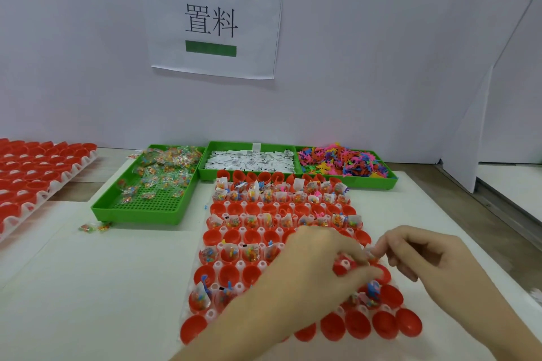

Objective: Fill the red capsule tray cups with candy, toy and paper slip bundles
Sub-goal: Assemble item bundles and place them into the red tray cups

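The red capsule tray (231,236) lies in front of me, and alternate rows of its cups hold candy, toy and paper slip bundles. My left hand (316,267) reaches across the tray's near right part, fingers curled down over a cup. My right hand (422,255) is beside it and pinches a small bundle (370,255) at its fingertips, just above the tray. A blue toy (373,289) sits in a cup under my left hand. What my left fingers hold is hidden.
Three green bins stand behind the tray: candy packets (164,173) at left, paper slips (249,160) in the middle, coloured toys (343,163) at right. A second tray of red cups (35,173) lies far left. Two loose candy packets (95,227) lie on the white mat.
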A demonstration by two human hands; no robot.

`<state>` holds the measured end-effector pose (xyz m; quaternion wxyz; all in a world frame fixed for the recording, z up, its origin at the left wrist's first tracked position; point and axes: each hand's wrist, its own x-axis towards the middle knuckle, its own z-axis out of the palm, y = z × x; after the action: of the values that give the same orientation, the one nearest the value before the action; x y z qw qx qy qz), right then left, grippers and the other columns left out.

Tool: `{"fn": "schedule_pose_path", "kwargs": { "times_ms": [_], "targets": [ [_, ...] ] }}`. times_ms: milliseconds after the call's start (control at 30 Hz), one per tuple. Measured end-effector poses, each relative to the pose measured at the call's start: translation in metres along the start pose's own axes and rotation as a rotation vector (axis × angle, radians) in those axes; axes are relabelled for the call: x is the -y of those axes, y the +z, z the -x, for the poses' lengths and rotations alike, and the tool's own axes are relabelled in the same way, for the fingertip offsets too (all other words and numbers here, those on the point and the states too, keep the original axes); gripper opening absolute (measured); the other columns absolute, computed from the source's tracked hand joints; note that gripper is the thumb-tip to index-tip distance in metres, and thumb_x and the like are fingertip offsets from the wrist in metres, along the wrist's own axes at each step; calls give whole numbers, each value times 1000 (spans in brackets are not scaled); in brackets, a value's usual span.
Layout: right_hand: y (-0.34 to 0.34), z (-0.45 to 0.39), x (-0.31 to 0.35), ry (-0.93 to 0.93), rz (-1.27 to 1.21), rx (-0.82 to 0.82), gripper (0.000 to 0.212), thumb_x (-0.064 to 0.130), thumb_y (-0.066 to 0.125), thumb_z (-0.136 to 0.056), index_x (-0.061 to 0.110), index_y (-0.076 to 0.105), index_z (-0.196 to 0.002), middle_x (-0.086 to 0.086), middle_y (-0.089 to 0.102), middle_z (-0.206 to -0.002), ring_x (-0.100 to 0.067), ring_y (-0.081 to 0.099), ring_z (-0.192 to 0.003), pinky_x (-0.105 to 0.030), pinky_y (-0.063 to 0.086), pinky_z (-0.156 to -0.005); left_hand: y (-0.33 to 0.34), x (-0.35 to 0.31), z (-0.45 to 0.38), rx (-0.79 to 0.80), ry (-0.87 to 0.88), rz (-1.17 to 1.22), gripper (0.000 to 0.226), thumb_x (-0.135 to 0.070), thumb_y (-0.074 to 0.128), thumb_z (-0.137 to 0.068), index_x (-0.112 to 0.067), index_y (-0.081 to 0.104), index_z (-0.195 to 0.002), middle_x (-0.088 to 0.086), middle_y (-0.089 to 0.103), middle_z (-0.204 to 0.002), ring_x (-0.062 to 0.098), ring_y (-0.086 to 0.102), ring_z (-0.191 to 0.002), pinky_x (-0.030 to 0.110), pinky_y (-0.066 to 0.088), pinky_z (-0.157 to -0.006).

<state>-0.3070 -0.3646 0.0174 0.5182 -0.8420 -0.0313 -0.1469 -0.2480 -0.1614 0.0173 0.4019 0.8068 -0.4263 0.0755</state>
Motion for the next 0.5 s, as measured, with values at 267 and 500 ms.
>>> {"fn": "schedule_pose_path", "kwargs": {
  "times_ms": [267,500],
  "targets": [
    [4,-38,19,-15,-6,47,37,39,52,-97,20,80,-81,-1,67,-70,-10,48,-55,-17,45,-57,-90,104,2,-290,-359,-350,22,-32,60,-101,-19,73,-112,-10,72,-96,3,62,-80,25,55,-82],
    [29,-84,12,39,-133,106,41,42,52,-101,17,80,-84,-3,73,-79,-13,53,-63,-18,47,-56,-138,190,47,-139,-658,-653,42,-36,52,-104,-7,61,-134,14,66,-127,33,60,-116,45,47,-100]
  ]
}}
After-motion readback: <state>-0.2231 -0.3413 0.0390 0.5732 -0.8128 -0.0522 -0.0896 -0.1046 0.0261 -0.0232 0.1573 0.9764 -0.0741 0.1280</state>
